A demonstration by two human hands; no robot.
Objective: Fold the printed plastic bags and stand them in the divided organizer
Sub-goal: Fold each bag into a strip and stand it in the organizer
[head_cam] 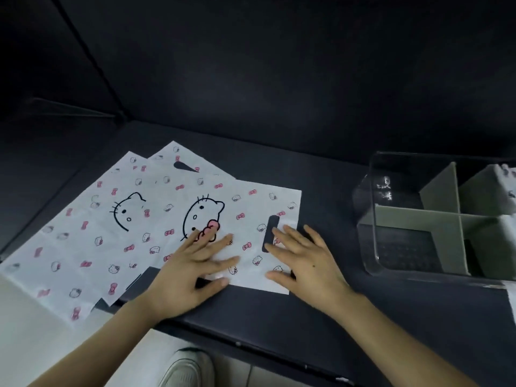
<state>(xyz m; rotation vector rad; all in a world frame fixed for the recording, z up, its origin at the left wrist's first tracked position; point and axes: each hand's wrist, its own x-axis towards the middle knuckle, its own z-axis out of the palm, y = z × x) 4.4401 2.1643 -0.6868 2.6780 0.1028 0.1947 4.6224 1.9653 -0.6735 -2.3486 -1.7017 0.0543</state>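
White printed plastic lies under both our palms. Our left hand [190, 272] rests flat with fingers spread on the near-left part of the top bag [248, 208], gripping nothing. Our right hand [307, 263] is likewise released and flat, its fingertips touching the bag beside the dark handle cut-out [270, 230]. The bag lies flat on the dark desk [279, 325], its handle end towards the right and its near edge close to the desk's front.

We judge the step in hand to be smoothing this bag before the first fold. To do it well, we should press out trapped air from the middle towards the edges. One palm should pin the sheet while the other lifts an edge, because thin plastic slides easily. Corners should meet squarely, so that the folded bag can stand stiffly.

The other bags [83, 247] fan out to the left, partly beneath the top one, and could drag along if we pull sideways. Well apart on the right stands the clear organizer [371, 219] with grey dividers [413, 216]. What looks like a folded bag [506, 174] stands in its far right compartment; the near ones look empty.
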